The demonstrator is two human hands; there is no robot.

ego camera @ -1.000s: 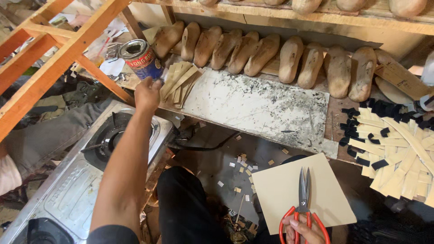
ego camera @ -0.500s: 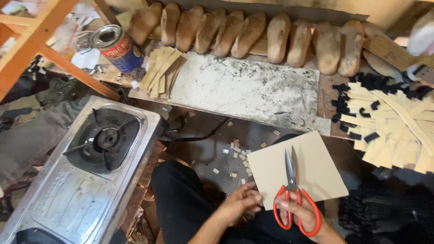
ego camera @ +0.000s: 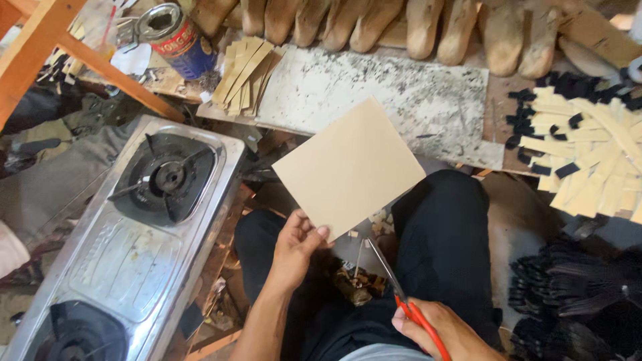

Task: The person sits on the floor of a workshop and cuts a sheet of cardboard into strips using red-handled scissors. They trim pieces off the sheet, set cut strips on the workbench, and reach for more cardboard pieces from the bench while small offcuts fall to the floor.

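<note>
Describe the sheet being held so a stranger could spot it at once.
Start at the steel gas stove on the left; just right of it, above dark-trousered knees, the left hand pinches a tan cardboard sheet by its lower corner. Unlike the narrow tan strips stacked beyond, it is one large, uncut rectangle.

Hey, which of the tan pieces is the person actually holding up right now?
The big uncut tan sheet, pinched at its lower corner by the left hand. The other tan pieces are narrow strips lying on the bench.

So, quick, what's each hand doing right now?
Left hand: closed, pinching the tan card sheet by its lower corner.
Right hand: closed on the red-handled scissors, blades open.
</note>
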